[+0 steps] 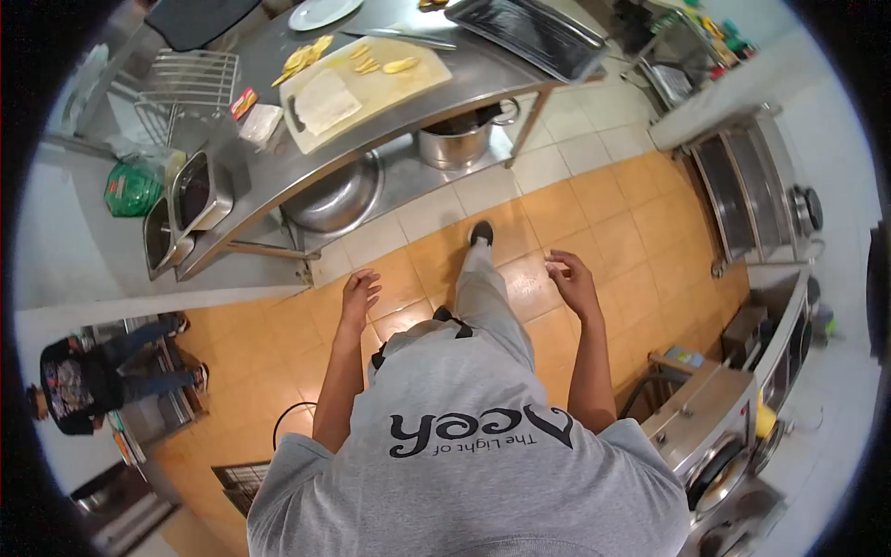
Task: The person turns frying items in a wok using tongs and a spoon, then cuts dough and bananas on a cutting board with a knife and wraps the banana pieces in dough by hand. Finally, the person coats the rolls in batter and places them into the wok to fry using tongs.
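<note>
My left hand (pixel 361 295) hangs in the air over the orange tiled floor, fingers loosely curled and apart, holding nothing. On the other side my right hand (pixel 572 278) is also free, its fingers slightly bent and spread. Ahead of both hands stands a steel worktable (pixel 243 176). A cutting board (pixel 379 94) lies on it with a white cloth or sheet (pixel 327 102) and several yellow slices (pixel 401 66). Yellow peel-like pieces (pixel 304 58) lie at the board's far left edge. A knife (pixel 399 38) rests along its far side.
A black tray (pixel 529 39) and white plate (pixel 322 11) are on the worktable. Below stand a steel pot (pixel 455 147) and large bowl (pixel 342 195). A rack cart (pixel 742 190) and cooking equipment (pixel 701 408) line the right. Another person (pixel 82 382) stands at left.
</note>
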The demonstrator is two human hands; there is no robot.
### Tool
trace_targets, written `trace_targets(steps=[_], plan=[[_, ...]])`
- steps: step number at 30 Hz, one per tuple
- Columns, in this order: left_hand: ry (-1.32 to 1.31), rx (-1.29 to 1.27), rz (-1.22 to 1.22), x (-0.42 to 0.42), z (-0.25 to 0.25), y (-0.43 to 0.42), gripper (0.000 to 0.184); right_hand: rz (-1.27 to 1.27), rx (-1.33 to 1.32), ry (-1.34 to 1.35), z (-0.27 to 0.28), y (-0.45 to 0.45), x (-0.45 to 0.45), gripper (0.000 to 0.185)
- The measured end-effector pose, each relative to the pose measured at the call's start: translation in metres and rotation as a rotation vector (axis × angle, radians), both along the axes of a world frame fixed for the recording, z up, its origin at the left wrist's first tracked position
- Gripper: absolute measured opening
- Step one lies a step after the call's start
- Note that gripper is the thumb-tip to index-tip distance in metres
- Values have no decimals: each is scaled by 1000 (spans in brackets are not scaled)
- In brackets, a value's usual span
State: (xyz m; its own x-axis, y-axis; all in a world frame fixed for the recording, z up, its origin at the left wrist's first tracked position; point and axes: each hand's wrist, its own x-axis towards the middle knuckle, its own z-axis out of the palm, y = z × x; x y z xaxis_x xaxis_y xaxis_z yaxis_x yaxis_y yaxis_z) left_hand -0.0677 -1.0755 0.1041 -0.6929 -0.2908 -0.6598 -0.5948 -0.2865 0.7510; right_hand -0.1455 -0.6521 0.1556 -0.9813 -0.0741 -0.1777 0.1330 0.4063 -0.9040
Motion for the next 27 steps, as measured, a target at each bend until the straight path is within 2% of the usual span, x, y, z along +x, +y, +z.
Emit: trace_targets(steps=[4, 5, 8, 11, 14, 15, 18, 22, 27], plan=[[218, -69, 15, -63, 41, -15, 21, 177, -110, -133, -9, -32, -73, 21], [271, -93, 32, -86, 46, -26, 21, 288, -118, -25, -15, -43, -98, 19], [383, -297, 82, -154, 86, -47, 22, 488, -144, 38, -2, -92, -185, 18], [480, -612, 40, -222, 126, -56, 28, 609, -272, 86, 48, -149, -264, 18], [384, -1034, -20, -266, 140, -59, 38, 768, -260, 155, 83, -191, -331, 19], [459, -1146, -166, -275, 143, -63, 41, 813, -247, 152, 86, -202, -347, 19], [443, -1316, -335, -284, 130, -60, 43, 903, -272, 170, 107, -229, -381, 20], [362, -1324, -320, -287, 124, -57, 27, 877, -231, 152, 104, -247, -407, 20], [467, -1286, -259, -288, 122, -62, 19, 728, -143, 35, 95, -247, -404, 22]])
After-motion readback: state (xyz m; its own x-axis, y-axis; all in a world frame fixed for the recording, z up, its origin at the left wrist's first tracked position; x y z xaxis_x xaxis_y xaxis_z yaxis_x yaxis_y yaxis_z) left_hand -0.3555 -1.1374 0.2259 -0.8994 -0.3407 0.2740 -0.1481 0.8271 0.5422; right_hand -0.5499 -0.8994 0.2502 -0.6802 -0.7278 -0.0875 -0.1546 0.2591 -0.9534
